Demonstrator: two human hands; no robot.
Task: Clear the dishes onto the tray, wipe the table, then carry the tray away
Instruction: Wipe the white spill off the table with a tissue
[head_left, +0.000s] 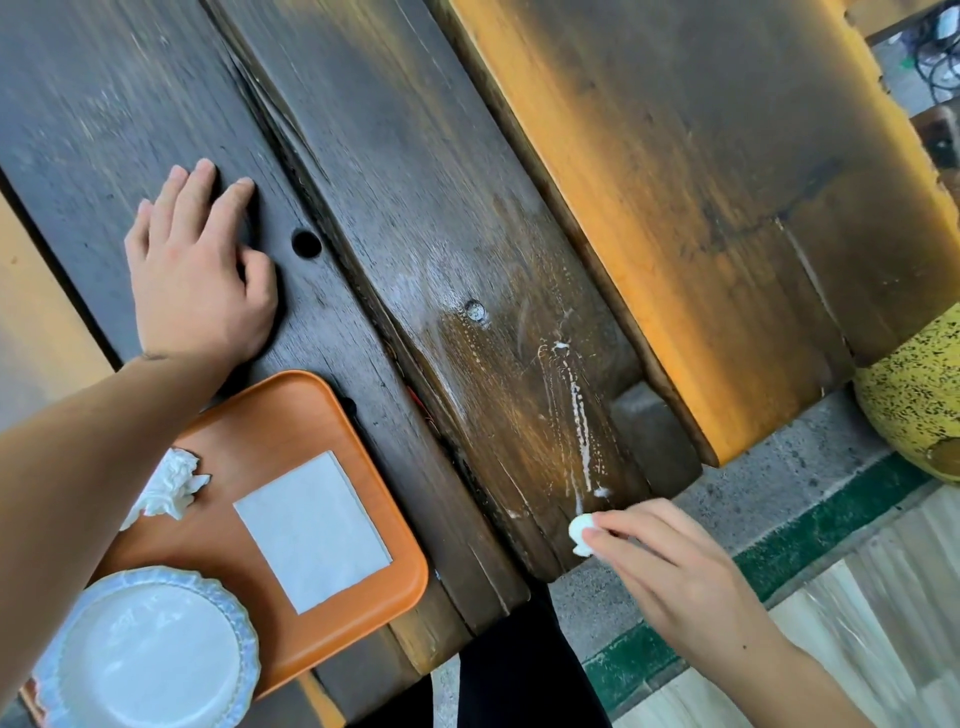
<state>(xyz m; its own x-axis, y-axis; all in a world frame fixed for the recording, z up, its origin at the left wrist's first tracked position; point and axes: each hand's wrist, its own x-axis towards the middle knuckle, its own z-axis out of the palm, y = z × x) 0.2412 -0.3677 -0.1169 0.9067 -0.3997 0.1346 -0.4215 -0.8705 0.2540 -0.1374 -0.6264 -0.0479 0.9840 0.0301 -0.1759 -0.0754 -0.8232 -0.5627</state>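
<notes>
You are bracing your left hand (200, 270) flat on the table (415, 171), fingers spread; keep it there. The tray (322, 415) is sitting at the near edge, carrying a plate (150, 649), a flat napkin (311, 530) and a crumpled tissue (169, 486). Your right hand (670, 561) is pinching a small white wad (581, 534), probably tissue, at the table's edge just below the white streak (579, 415). Press harder, lift the residue instead of smearing it, and fold to a clean face. The planks are rough and gapped, a bench (701, 182) lying beyond, then a yellow pot (914, 395).
</notes>
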